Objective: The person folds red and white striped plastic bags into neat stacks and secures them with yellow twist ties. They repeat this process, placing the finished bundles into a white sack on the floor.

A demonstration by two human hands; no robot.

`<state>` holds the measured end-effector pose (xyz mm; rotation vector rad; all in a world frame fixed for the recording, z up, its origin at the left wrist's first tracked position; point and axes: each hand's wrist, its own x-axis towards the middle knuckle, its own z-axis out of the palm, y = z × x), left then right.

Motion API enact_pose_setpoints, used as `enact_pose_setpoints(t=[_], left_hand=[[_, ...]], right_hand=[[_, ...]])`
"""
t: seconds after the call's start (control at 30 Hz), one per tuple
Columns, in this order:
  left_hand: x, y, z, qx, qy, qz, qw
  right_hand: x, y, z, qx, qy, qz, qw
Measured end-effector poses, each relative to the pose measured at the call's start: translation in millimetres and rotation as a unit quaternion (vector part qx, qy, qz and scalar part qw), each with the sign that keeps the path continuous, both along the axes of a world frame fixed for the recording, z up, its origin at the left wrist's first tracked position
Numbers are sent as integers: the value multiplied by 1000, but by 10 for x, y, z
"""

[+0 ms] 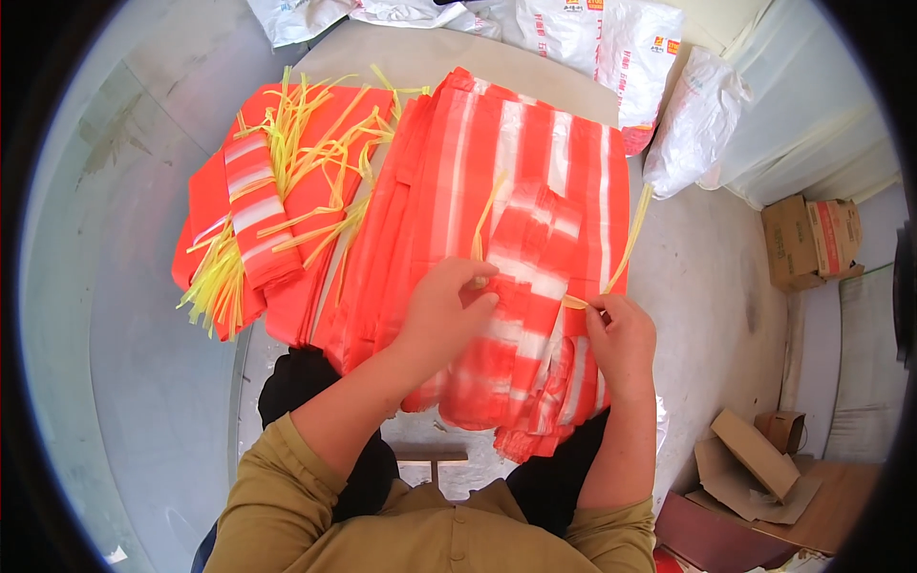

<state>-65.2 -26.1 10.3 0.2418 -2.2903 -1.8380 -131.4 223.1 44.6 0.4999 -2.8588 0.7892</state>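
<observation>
A folded bundle of red-and-white striped plastic bags [521, 329] lies in front of me, on top of a large stack of the same striped bags [525, 143]. A yellow plastic tie strip [630, 239] runs at the bundle, with its loose ends pointing up on both sides. My right hand [623, 349] pinches the strip between thumb and forefinger at the bundle's right edge. At the left side my left hand [449, 310] has its thumb and fingers closed around the strip, beside the bundle. The strip's path under the bundle is hidden.
Left on the round table [382, 57] lie red folded bags [330, 119], a striped roll [256, 215] and many loose yellow strips [296, 124]. White printed sacks [564, 33] stand at the far edge. Cardboard boxes [812, 244] sit at right, and an opened carton [755, 468] lies lower right.
</observation>
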Motion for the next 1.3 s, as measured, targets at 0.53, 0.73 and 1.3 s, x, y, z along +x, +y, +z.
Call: enact_pose_setpoints(t=[0.53,0.73,1.3], left_hand=[[128,-70,189,-202,135,-93,966],[33,50,175,-212,231,-110,943],[74,126,450,-323,277,-147,893]], right_hand=[[130,-224,-17,-134,119,104,978],[177,-630,-119,-242,-49,154,957],[160,-649,-162,-331,-128,182,917]])
